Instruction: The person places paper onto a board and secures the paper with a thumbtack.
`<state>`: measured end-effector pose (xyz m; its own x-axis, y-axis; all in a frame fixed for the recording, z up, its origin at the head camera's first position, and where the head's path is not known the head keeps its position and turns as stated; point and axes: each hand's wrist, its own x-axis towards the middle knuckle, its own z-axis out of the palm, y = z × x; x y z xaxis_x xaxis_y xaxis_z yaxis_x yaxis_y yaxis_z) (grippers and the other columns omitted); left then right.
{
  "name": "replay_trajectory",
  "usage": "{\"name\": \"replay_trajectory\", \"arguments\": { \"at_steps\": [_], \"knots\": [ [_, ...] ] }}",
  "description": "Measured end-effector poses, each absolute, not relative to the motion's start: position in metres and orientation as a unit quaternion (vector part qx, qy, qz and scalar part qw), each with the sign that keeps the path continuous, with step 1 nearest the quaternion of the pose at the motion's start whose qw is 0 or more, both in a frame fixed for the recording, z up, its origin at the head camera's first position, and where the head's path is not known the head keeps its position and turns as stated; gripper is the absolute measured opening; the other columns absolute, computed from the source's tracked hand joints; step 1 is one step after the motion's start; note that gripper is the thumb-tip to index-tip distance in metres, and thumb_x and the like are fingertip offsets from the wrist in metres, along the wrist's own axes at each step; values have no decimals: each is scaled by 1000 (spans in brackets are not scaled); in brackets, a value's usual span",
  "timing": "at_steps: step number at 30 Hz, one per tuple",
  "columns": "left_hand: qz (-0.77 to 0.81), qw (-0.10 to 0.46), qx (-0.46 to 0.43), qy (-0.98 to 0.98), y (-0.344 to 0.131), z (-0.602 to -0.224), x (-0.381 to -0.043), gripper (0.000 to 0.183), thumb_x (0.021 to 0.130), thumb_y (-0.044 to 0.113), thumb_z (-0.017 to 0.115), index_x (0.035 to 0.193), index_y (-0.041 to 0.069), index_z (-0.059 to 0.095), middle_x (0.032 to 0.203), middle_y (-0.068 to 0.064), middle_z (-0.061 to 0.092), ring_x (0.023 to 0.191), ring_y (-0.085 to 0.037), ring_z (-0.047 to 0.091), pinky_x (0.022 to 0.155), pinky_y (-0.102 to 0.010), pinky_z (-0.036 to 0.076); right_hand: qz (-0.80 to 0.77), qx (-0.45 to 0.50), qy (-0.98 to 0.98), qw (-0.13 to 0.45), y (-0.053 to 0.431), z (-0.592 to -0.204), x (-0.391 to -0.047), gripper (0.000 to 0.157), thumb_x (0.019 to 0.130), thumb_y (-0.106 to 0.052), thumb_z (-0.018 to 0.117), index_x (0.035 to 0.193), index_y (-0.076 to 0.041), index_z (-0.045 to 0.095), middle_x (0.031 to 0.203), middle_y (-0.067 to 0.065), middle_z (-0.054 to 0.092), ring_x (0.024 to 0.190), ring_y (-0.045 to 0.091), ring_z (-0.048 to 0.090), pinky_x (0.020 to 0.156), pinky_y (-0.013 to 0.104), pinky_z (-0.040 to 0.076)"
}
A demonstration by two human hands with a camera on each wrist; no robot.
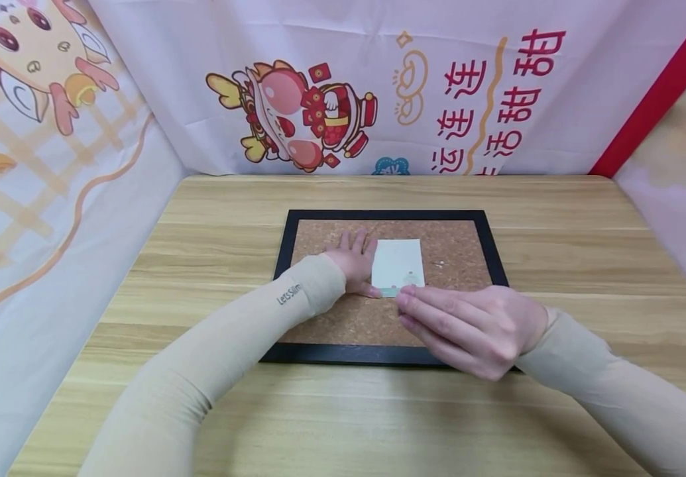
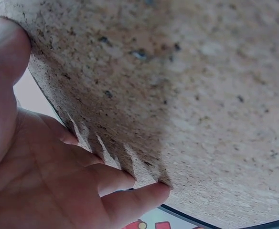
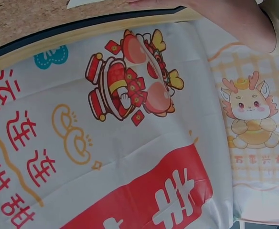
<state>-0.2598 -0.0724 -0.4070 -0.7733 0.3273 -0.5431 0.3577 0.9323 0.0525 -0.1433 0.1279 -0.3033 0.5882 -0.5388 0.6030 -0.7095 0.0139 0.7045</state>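
A pale note sheet [image 1: 398, 262] with a green lower band lies on a black-framed cork board [image 1: 343, 324]. Spread flat on the cork just left of the sheet is my left hand [image 1: 354, 260], its thumb at the sheet's lower left corner. The left wrist view shows the left hand [image 2: 58, 176] with fingertips touching the cork. My right hand [image 1: 476, 324] has its fingertips drawn together at the sheet's lower edge; whatever is between them is hidden. A few tiny pale pieces, perhaps pins [image 1: 439, 264], lie right of the sheet.
The board rests on a wood-grain table [image 1: 211, 218]. A white printed cloth [image 1: 331, 40] hangs behind the table, with more printed cloth along the left and right sides. Part of the left forearm [image 3: 240, 21] shows in the right wrist view.
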Motion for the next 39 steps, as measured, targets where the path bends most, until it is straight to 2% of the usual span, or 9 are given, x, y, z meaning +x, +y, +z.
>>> {"name": "replay_trajectory", "arguments": {
  "at_steps": [3,10,19,25,29,32,33,36,39],
  "knots": [
    [-26,280,183,942,-73,-411,-262,117,81,70,61,159,13,-6,162,-16,-19,146,-45,-14,110,-69,11,75,702,-448,549,128,-306,-144,16,93,5,60,87,10,74,93,28,71,78,34,73,64,37,58],
    [-26,274,182,944,-71,-385,-244,109,86,62,63,160,10,2,164,-19,-10,147,-45,-7,112,-65,14,85,709,-456,530,126,-305,-144,18,95,3,58,88,11,73,94,29,71,79,34,73,63,38,58],
    [-32,273,178,945,-73,-400,-253,115,83,69,61,160,13,-3,163,-17,-16,146,-45,-11,110,-68,14,140,662,-551,489,133,-306,-165,21,100,0,54,96,9,74,95,23,73,78,30,74,60,39,57],
    [-23,281,168,945,-74,-409,-259,114,83,67,62,160,15,-4,163,-14,-17,146,-43,-14,112,-66,12,172,617,-676,364,149,-320,-201,24,103,-8,51,109,4,71,104,16,73,89,28,72,73,42,57],
    [-21,287,166,943,-74,-409,-260,113,84,65,62,160,16,-6,163,-14,-19,146,-42,-17,112,-65,11,217,557,-749,286,153,-337,-230,13,90,-2,70,103,0,74,98,11,74,86,25,72,74,41,58],
    [-21,292,164,942,-73,-407,-259,113,84,64,62,159,16,-7,163,-13,-20,146,-42,-18,113,-64,10,244,502,-797,230,154,-348,-251,20,79,5,79,97,-3,76,94,8,74,84,21,71,73,38,58],
    [-20,293,162,942,-73,-406,-259,113,84,64,62,159,16,-7,163,-13,-20,146,-42,-18,113,-64,9,256,482,-812,207,154,-351,-256,20,79,5,79,96,-4,77,93,6,74,83,19,71,73,36,58],
    [-18,295,156,942,-72,-404,-258,114,84,65,62,159,17,-7,163,-11,-20,146,-41,-19,114,-63,9,295,409,-856,109,155,-358,-270,14,84,0,77,96,-7,77,92,1,73,81,14,68,70,33,56],
    [-17,294,152,944,-71,-404,-258,114,83,66,62,160,17,-7,163,-11,-20,146,-41,-19,113,-64,9,349,320,-881,-19,153,-362,-279,9,89,-7,74,97,-8,77,91,1,73,81,17,69,71,36,57]
  ]
}}
